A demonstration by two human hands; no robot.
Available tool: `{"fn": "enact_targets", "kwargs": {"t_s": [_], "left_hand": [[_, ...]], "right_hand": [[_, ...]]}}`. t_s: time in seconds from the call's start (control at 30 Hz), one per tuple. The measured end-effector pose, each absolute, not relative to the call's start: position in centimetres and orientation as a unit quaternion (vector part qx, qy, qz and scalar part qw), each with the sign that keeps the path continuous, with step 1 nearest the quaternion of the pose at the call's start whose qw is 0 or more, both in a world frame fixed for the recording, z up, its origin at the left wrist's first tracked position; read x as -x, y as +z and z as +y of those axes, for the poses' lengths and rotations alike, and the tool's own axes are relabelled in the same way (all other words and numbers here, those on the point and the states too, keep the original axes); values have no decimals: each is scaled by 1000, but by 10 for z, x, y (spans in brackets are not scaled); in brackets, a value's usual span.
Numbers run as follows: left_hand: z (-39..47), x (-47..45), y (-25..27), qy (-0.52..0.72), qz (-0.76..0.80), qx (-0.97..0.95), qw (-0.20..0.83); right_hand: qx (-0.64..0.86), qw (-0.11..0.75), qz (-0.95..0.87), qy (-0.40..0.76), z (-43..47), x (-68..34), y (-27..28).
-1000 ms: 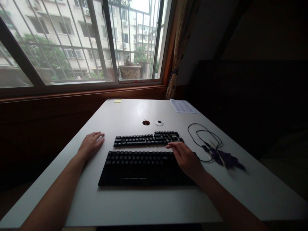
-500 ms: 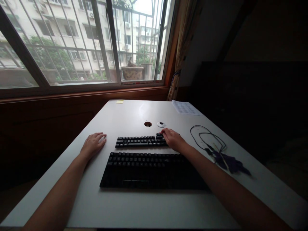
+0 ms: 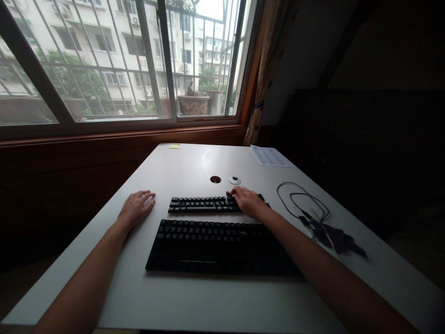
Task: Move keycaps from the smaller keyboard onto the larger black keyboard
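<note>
- Keycaps [image 3: 200,204] were ranged between keyboard [image 3: 181,253] and counter's [image 3: 191,297] far edge.
- Right hand [image 3: 246,202] was placed at keycaps; grip closure undetermined.
- Left hand [image 3: 135,206] was rested unclenched, left edge.
- Light contact was judged best.

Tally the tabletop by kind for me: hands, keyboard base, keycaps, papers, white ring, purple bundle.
Left hand and right hand: 2
Keyboard base: 1
White ring: 1
Printed sheet: 1
Yellow slip: 1
Purple bundle: 1
Total: 7, leaving out the keycaps, too small to count singly.
</note>
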State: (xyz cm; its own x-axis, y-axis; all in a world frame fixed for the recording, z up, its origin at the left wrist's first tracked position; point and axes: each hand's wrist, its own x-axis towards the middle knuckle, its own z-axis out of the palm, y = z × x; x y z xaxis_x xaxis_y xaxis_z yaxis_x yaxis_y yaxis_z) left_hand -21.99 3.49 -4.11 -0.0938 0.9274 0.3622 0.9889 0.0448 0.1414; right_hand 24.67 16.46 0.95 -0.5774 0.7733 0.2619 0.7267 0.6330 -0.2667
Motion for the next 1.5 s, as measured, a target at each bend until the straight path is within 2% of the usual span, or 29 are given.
{"fn": "enact_targets", "kwargs": {"t_s": [0.5, 0.77, 1.0, 1.3, 1.5], "left_hand": [[35, 221, -41, -183, -716, 668, 85], [34, 219, -40, -185, -718, 666, 80], [34, 219, -40, -186, -718, 666, 79], [36, 220, -41, -186, -720, 664, 85], [36, 222, -42, -183, -719, 665, 87]], "right_hand": [[425, 200, -881, 49, 195, -221, 25], [414, 178, -890, 67, 207, -214, 25], [411, 192, -886, 94, 207, -210, 21], [389, 264, -864, 178, 190, -220, 35], [353, 241, -848, 314, 144, -252, 46]]}}
